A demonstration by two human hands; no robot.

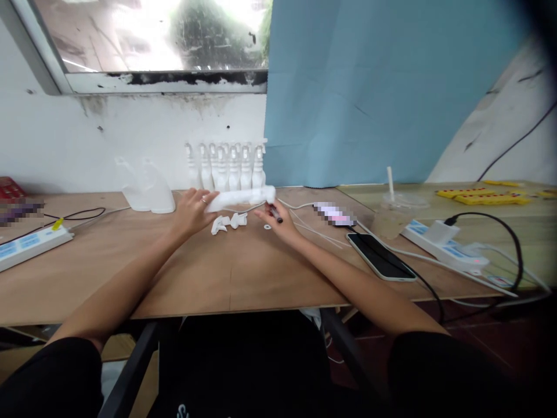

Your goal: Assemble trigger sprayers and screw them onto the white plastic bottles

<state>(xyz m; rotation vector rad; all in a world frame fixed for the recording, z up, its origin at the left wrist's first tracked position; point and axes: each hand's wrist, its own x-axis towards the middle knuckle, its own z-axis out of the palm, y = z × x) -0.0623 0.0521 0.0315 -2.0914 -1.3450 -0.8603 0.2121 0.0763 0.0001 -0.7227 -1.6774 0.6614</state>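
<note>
My left hand (194, 212) is closed around the base end of a white plastic bottle (238, 199), which lies sideways just above the table. At the bottle's other end is my right hand (282, 223), its fingers closed on a short dark pen-like tool (275, 213). Whether that tool is a marker or a small knife I cannot make out. Below the bottle, white plastic scraps (220, 224) and a small white ring (267, 227) lie on the brown tabletop (195, 278).
Several slim white bottles (232, 165) stand at the wall, with white angled-neck bottles (156, 191) to their left. On the right are a phone (380, 256), a plastic cup with a straw (394, 215), cables and a power strip (444, 247). Another power strip (35, 247) lies left.
</note>
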